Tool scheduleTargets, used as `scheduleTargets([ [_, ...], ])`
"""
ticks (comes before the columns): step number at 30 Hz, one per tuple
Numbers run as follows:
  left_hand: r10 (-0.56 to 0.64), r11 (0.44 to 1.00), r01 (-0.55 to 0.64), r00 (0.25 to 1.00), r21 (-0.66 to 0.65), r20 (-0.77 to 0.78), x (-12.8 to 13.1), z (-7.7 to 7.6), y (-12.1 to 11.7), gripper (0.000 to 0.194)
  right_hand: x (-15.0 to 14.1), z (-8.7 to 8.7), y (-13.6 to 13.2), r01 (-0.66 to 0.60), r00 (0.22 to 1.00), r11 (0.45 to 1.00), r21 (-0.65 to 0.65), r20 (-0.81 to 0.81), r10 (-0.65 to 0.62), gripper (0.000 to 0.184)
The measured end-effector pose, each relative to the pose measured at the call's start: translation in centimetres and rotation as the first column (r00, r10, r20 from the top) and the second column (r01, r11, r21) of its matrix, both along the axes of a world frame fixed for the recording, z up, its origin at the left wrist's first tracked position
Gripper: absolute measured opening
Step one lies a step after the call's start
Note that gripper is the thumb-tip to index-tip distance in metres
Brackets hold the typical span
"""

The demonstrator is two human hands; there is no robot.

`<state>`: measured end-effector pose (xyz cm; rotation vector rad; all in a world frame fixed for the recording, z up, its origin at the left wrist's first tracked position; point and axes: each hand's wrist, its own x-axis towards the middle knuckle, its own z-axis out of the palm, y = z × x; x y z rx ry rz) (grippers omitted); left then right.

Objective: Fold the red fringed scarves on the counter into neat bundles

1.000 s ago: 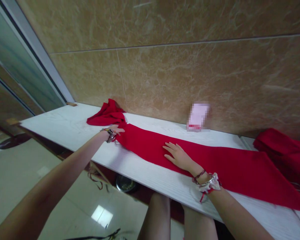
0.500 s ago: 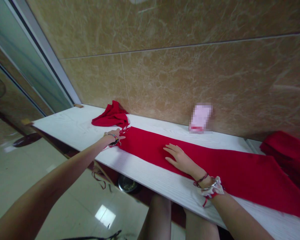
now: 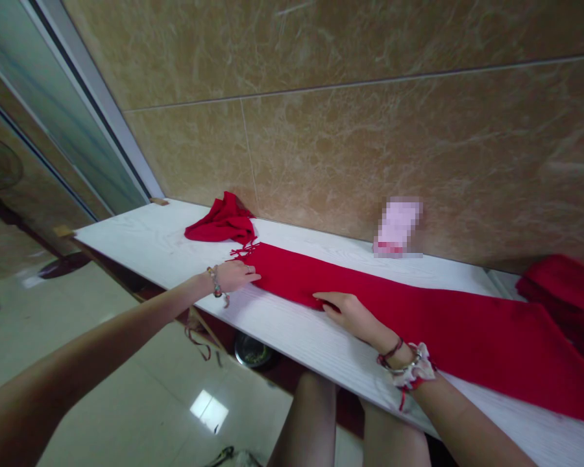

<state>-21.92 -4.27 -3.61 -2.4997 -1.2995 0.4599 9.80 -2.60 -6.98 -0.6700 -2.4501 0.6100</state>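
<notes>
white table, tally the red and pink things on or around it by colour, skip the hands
Red: 3 (spread-out cloth, crumpled cloth, right-hand bundle counted as one; can't tell if it's several)
Pink: 1 (pixelated item)
Total: 4

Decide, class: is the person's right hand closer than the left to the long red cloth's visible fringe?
No, the left hand is beside the fringe, while the right hand is farther along the long red cloth.
</notes>
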Motion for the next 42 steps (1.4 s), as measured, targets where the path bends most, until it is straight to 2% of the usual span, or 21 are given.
scheduleTargets([
  [4,0.113,0.994,-0.113,0.984,-0.006,0.138,-0.4,0.0,1.2,0.027,0.2,0.0,0.4,0.025,0.999,0.998,-0.063,-0.047,-0.028,0.029],
  [8,0.206,0.979,-0.199,0.949,-0.051,0.238,-0.8,0.4,1.7,0.023,0.4,0.3,0.2,-0.032,0.999,0.999,-0.035,-0.021,0.031,0.029],
  [12,0.080,0.996,-0.072,0.982,-0.053,0.170,-0.3,0.8,0.4,0.024,0.4,0.3,-0.2,-0.101,0.994,0.992,0.070,0.043,0.098,0.037],
  [15,-0.021,0.999,0.023,0.996,-0.026,0.082,0.3,0.8,-0.5,0.037,0.2,0.0,-0.3,-0.062,0.996,0.991,0.120,0.068,0.054,0.034],
  [18,-0.024,0.999,0.023,0.999,-0.039,-0.022,0.7,0.5,-0.3,0.044,0.0,-0.3,-0.1,-0.018,0.999,0.993,0.114,0.040,0.013,0.042],
  [21,0.058,0.998,-0.059,0.997,-0.019,-0.043,0.9,0.3,0.5,0.047,-0.1,-0.8,0.6,0.055,0.996,0.998,0.009,-0.074,-0.054,0.044],
  [24,0.128,0.992,-0.129,0.989,0.005,0.078,1.6,0.5,0.6,0.039,-0.1,-1.5,1.9,0.131,0.969,0.972,-0.196,-0.183,-0.167,0.044],
  [27,0.053,0.997,-0.062,0.986,0.049,0.156,3.4,0.7,0.2,0.043,-0.1,-2.0,3.0,0.147,0.934,0.910,-0.387,-0.249,-0.257,0.040],
  [30,-0.008,0.994,-0.008,0.989,0.109,0.147,6.1,0.4,-0.1,0.048,-0.1,-2.3,3.4,0.126,0.919,0.878,-0.462,-0.280,-0.279,0.032],
  [34,0.037,0.991,-0.053,0.992,0.125,0.123,8.6,-0.9,0.6,0.041,0.1,-1.9,3.2,0.107,0.936,0.912,-0.396,-0.270,-0.228,0.023],
  [38,0.089,0.991,-0.104,0.981,0.081,0.171,8.4,-1.5,2.1,0.043,0.3,-1.2,2.5,0.075,0.967,0.955,-0.286,-0.211,-0.139,0.019],
  [42,0.138,0.990,-0.139,0.933,-0.019,0.331,7.0,-0.5,3.6,0.036,0.3,-0.7,1.6,0.005,0.978,0.967,-0.253,-0.201,-0.058,0.045],
])
